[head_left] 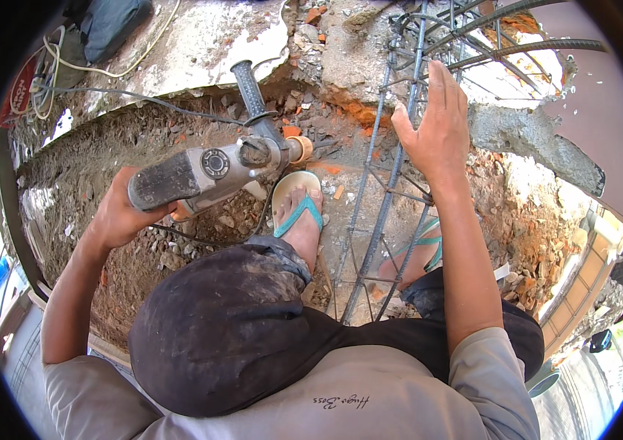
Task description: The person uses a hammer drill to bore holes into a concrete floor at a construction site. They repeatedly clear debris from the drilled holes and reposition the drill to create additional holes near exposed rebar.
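My left hand [122,213] is wrapped round the rear handle of a grey rotary hammer drill [229,163]. The tool lies across my left side, its orange-tan chuck [300,149] pointing right over the rubble. A ribbed dark side handle [249,89] sticks up from its front end. My right hand [438,130] is raised, fingers stretched out and thumb apart, with nothing in it. It is beside and partly in front of a steel rebar cage [381,213] that runs between my feet. Whether the hand touches the bars I cannot tell.
My sandalled feet [304,213] stand in a rubble-strewn trench. A broken concrete slab edge [539,139] is at the right, with bent rebar [524,50] reaching over it. A dark power cord [154,99] crosses the upper left, near a dark cloth bag [111,28] and a pale cable [124,72].
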{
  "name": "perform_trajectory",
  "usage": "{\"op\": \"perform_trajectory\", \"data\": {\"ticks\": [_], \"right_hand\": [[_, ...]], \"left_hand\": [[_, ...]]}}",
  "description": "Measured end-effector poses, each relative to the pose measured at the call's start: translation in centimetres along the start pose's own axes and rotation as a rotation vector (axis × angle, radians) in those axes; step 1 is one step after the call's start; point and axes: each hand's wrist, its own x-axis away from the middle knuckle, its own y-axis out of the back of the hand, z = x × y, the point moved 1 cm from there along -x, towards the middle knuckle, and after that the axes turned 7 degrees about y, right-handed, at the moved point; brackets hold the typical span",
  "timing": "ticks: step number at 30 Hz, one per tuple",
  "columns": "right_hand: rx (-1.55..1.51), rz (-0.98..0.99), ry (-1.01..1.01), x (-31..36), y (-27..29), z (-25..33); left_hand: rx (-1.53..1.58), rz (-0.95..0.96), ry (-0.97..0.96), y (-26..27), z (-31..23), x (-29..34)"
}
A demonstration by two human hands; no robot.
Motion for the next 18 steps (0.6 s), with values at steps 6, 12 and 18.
{"op": "perform_trajectory", "data": {"ticks": [6,12,18], "right_hand": [[0.013,0.011,-0.016,-0.1,0.2,0.2],[-0.011,-0.006,-0.013,-0.1,0.2,0.1],[-0.036,-0.015,0.002,-0.1,0.2,0.1]], "left_hand": [[0.107,0.24,-0.286,-1.3,-2.8,-3.8],[0.222,0.351,-0.05,-2.0,-5.5,-8.2],[0.139,0.229,-0.267,-4.5,-8.0,-6.7]]}}
